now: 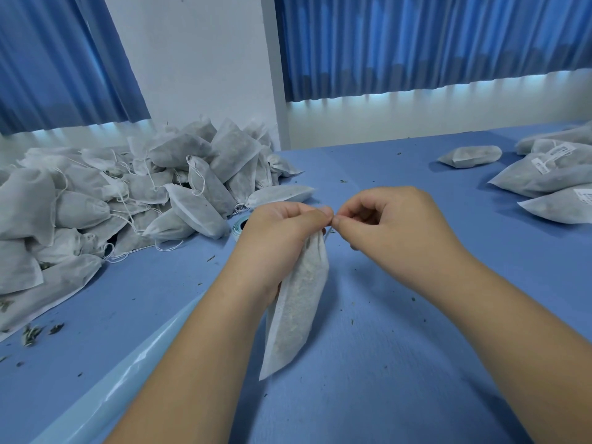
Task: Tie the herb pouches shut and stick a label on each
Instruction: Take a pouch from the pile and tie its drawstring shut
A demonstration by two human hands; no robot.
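My left hand (282,238) grips the neck of a herb pouch (299,309), fingers curled round it. The pouch hangs just above the middle of the worktop (400,331). My right hand (390,225) pinches at that same neck, thumb against forefinger. Untied pouches (128,193) are heaped at the left edge, and labelled pouches (544,184) lie at the right edge.

A blue worktop (400,315) fills the lower frame, flecked with dark herb crumbs (32,333), thickest at lower left. A glossy pale-blue strip (128,373), perhaps plastic film, crosses the lower left. Blue curtains (416,43) hang at upper left and right, a white wall (198,59) between them.
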